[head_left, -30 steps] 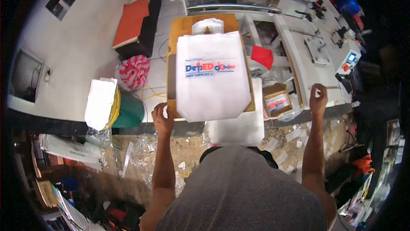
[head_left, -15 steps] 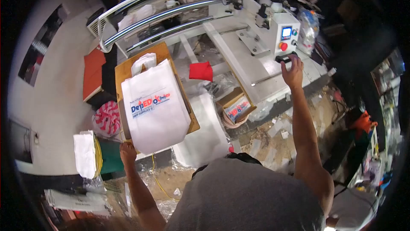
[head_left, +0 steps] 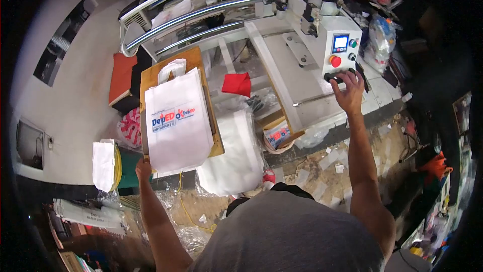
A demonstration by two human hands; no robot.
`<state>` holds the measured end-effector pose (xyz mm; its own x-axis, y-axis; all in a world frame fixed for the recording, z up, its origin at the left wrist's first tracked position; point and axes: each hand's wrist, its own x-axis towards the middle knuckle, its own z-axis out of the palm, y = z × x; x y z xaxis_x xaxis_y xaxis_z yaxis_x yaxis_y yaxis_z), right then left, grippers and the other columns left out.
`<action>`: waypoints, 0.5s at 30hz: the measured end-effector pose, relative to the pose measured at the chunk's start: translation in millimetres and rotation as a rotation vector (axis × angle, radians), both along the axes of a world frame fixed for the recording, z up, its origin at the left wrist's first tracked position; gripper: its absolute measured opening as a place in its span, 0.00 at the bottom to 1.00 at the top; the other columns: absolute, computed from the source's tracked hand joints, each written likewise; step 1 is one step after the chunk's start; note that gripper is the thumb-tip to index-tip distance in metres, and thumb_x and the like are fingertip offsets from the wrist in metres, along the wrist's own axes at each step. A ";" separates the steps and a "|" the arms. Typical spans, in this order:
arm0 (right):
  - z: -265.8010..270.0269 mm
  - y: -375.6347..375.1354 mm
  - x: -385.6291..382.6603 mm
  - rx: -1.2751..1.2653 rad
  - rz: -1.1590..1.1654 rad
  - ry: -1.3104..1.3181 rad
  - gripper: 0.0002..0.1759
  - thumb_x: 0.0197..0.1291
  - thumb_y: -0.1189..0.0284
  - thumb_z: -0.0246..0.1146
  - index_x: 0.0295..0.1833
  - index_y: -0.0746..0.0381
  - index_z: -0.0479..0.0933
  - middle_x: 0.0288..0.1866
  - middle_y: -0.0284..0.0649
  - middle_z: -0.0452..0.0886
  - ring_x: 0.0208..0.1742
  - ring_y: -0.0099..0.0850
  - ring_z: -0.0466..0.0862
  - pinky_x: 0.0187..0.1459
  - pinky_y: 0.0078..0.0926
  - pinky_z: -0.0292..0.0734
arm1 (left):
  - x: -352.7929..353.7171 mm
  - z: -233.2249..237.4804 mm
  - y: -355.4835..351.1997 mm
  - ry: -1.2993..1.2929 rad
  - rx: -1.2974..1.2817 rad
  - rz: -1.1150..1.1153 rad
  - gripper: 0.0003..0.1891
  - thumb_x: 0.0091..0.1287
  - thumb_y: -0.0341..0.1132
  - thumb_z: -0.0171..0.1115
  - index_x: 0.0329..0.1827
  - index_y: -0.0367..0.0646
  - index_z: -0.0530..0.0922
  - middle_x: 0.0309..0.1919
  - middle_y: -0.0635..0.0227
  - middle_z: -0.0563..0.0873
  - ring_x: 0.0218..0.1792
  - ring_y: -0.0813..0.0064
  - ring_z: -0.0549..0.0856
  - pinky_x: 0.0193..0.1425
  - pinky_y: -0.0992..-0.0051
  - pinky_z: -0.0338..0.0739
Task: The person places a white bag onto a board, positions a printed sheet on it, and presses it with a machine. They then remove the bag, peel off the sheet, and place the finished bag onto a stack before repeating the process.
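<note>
**Fig. Hands set well apart: one at the wooden board, one at the machine controls**

Left of the wooden board [head_left: 149, 80], a stack of white sheets [head_left: 103, 165] rests on a green bin [head_left: 130, 175]. Your left hand [head_left: 143, 168] sits at the board's near-left corner with its fingers curled. The bag's hem covers them, so it cannot be told whether they grip the board or the fabric.

The white bag [head_left: 177, 121] lies flat on the board, printed side up. Its handles point toward the far end and its near hem hangs over the edge. A tug from the left hand could skew the bag on the board or crease it.

Just right of the board lie a red cloth [head_left: 237, 84], a pile of white bags [head_left: 232, 157] and a cardboard box [head_left: 279, 133]. Any of these could snag on a moving part.

Far right of the board, your right hand [head_left: 348, 91] is laid open on the black handle [head_left: 333, 76] under the control box [head_left: 341, 50]. Its fingers are spread rather than wrapped round the handle. The main hazard is starting the machine while the left hand is at the board, where the fingers could be caught. With your reach this wide, your eyes cannot cover both hands.
</note>
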<state>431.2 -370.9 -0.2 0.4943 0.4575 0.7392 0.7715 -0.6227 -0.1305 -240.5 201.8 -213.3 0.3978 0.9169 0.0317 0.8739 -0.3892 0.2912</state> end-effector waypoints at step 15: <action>-10.3 20.9 -4.8 0.085 0.209 0.102 0.13 0.55 0.65 0.76 0.39 0.58 0.82 0.39 0.39 0.86 0.42 0.40 0.86 0.47 0.42 0.75 | 20.6 21.0 -51.7 -0.319 -0.068 0.231 0.15 0.65 0.34 0.54 0.50 0.47 0.85 0.49 0.51 0.88 0.51 0.48 0.87 0.56 0.56 0.82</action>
<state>426.3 -350.0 -10.5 0.4699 0.4956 0.7305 0.8624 -0.4343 -0.2601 -219.9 150.1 -192.3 0.1612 0.9853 0.0569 0.7976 -0.1640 0.5805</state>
